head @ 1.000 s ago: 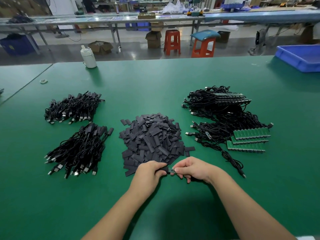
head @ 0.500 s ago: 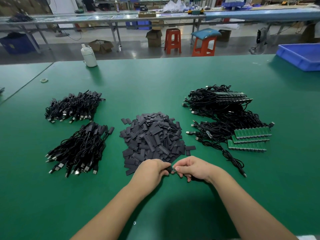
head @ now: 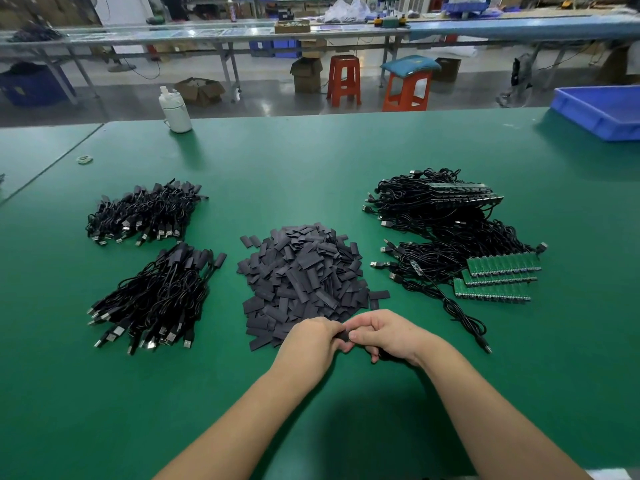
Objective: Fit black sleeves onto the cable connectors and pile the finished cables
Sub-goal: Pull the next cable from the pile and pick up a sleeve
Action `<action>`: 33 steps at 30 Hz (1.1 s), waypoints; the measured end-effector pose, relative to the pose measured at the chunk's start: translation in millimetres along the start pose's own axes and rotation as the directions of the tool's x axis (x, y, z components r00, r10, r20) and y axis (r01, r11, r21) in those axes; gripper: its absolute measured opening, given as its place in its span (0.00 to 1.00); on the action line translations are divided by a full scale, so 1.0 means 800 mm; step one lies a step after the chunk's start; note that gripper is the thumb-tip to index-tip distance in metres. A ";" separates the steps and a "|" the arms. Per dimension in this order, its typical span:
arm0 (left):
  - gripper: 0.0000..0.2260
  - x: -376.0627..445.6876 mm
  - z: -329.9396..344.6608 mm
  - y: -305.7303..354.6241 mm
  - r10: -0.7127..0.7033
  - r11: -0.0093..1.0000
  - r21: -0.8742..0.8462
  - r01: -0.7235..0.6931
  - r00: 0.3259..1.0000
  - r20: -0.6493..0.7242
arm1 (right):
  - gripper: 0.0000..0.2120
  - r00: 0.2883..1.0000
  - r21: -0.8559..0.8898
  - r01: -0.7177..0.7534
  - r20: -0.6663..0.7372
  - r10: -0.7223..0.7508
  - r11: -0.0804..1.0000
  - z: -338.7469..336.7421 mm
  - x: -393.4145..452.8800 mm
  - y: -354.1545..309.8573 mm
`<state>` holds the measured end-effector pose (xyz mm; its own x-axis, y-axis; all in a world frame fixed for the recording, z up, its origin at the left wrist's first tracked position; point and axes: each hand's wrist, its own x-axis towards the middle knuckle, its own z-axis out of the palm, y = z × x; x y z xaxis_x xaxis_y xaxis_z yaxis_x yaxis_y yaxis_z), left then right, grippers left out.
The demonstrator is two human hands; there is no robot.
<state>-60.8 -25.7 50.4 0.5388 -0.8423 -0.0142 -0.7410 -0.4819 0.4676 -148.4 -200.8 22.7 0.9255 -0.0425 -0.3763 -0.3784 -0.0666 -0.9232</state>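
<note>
Head view: your left hand (head: 313, 341) and right hand (head: 386, 336) meet fingertip to fingertip, both pinched on one black sleeve (head: 343, 337) just above the green table (head: 311, 161). The connector inside is hidden. Just beyond your knuckles lies the heap of loose sleeves (head: 303, 275). Sleeved cables (head: 156, 296) are piled to your left, unsleeved cables (head: 446, 237) with green boards (head: 498, 275) to your right.
</note>
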 end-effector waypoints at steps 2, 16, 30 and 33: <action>0.11 -0.001 0.003 0.001 0.004 1.000 0.005 -0.004 1.000 -0.009 | 0.15 1.000 -0.034 0.002 -0.002 -0.002 0.999 -0.001 0.000 0.001; 0.09 -0.013 -0.008 -0.009 0.033 0.973 -0.211 -0.091 0.964 -0.264 | 0.12 1.000 -0.205 0.004 -0.009 -0.006 0.979 0.012 -0.013 -0.041; 0.11 -0.023 -0.011 -0.005 0.113 0.955 -0.233 -0.183 0.952 -0.284 | 0.14 0.999 -0.238 0.023 -0.026 -0.030 0.971 0.026 -0.031 -0.060; 0.11 -0.023 -0.010 -0.007 0.126 0.957 -0.219 -0.188 0.955 -0.270 | 0.14 0.999 -0.200 0.027 -0.013 -0.030 0.979 0.029 -0.030 -0.060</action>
<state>-63.0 -5.5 55.0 0.5294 -0.7996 0.2836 -0.7229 -0.2502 0.6441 -151.8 -173.1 74.4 0.9361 -0.0538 -0.3475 -0.3489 -0.2655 -0.8988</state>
